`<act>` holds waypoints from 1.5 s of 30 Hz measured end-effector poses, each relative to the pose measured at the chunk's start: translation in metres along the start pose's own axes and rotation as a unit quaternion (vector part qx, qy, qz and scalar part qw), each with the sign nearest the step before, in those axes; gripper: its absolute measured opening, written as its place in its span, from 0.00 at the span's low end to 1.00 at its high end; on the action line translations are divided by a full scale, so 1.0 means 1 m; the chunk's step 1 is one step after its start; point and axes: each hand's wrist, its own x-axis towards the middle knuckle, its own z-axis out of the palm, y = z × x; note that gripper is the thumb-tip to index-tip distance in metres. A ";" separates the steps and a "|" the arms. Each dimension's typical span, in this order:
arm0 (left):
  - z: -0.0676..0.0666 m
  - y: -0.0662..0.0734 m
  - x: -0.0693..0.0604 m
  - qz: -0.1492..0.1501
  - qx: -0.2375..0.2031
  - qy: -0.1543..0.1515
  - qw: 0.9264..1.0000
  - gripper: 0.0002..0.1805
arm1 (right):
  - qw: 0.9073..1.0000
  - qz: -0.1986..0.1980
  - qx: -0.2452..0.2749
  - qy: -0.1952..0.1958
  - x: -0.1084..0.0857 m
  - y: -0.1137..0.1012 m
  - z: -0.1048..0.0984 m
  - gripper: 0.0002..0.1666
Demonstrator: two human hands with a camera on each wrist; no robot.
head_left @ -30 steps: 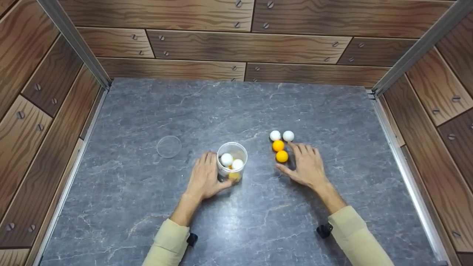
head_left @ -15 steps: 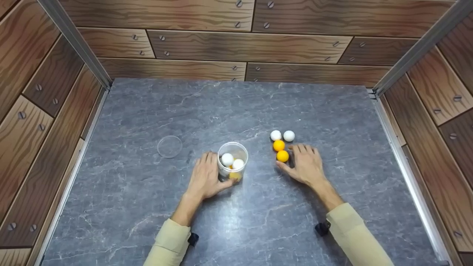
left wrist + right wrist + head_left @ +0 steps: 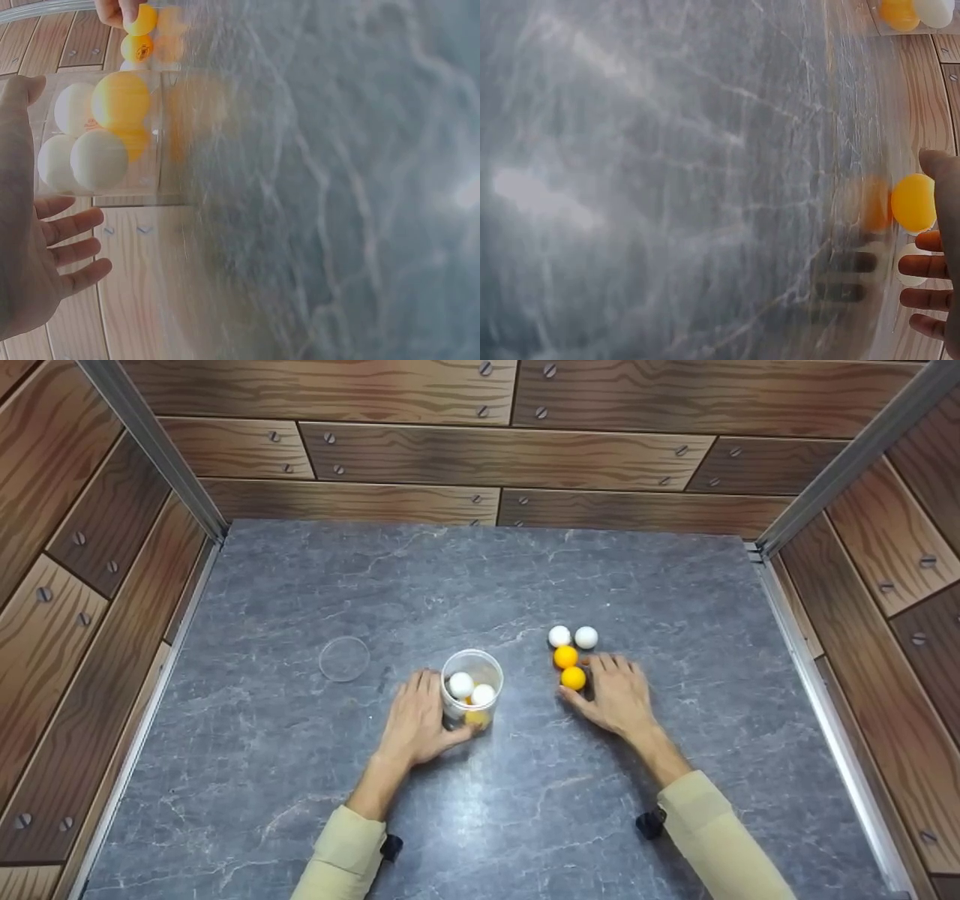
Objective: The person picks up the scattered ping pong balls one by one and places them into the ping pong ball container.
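Note:
A clear tub [image 3: 472, 652] holding several white and orange balls stands upright. My left hand [image 3: 415, 720] is against its left side, fingers fairly straight, thumb bent round the near side; the left wrist view shows the thumb over the tub wall [image 3: 154, 180]. On the right, my right hand [image 3: 621, 696] has thumb and index finger on either side of the nearer orange ball [image 3: 573, 678], very close to it. Another orange ball [image 3: 565, 657] lies just behind, then two white balls [image 3: 559, 636], [image 3: 586, 637]. In the right wrist view, the orange ball [image 3: 913, 202] sits between thumb and index finger.
A clear round lid [image 3: 344, 659] lies flat to the left of the tub. Wood-patterned walls [image 3: 495, 454] and metal rails [image 3: 832, 727] bound the grey marbled table [image 3: 450, 577].
My right hand has shifted slightly left and its index finger has drawn away from the right white ball toward the nearer orange one. The left hand and tub look unmoved.

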 end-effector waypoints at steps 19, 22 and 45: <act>0.000 0.000 -0.001 -0.006 -0.015 -0.008 1.000 0.49 | 0.998 -0.029 0.023 0.053 -0.004 -0.002 0.004 0.30; 0.000 0.000 -0.001 -0.006 -0.016 -0.008 1.000 0.49 | 0.997 -0.033 0.034 0.061 -0.004 -0.002 0.005 0.28; 0.001 -0.001 -0.001 -0.006 -0.014 -0.012 1.000 0.49 | 0.991 -0.028 0.100 0.083 -0.011 -0.018 -0.009 0.27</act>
